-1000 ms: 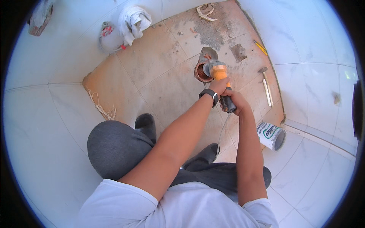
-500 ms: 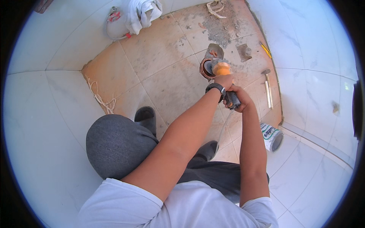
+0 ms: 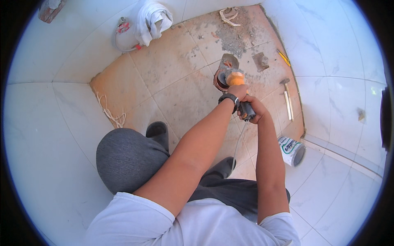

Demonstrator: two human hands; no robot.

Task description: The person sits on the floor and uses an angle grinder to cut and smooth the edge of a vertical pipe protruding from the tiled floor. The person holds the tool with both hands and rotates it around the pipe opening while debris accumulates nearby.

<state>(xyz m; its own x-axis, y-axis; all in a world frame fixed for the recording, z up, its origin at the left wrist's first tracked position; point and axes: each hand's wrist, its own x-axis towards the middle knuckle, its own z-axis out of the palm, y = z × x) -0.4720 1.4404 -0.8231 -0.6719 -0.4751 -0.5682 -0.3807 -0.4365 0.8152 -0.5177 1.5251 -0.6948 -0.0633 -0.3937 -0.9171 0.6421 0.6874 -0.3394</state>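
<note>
Both of my hands are closed around an angle grinder with an orange front and a black rear body. My left hand, with a dark watch on its wrist, grips it just behind the orange part. Toward the rear, my right hand wraps the black body, from which a pale cord trails down by my foot. The grinder's disc sits at a round, reddish-rimmed hole in the tiled floor. I cannot tell whether the disc touches the rim. Right beyond it is a broken-out cavity.
Grey rubble lies at the far side, near a square pit. Along the right wall are a yellow-handled tool, a hammer, a white stick and a tipped can. A white cloth hangs far left.
The whole view has shifted slightly. Both hands keep their hold on the angle grinder, which stays at the round hole with little visible movement.
</note>
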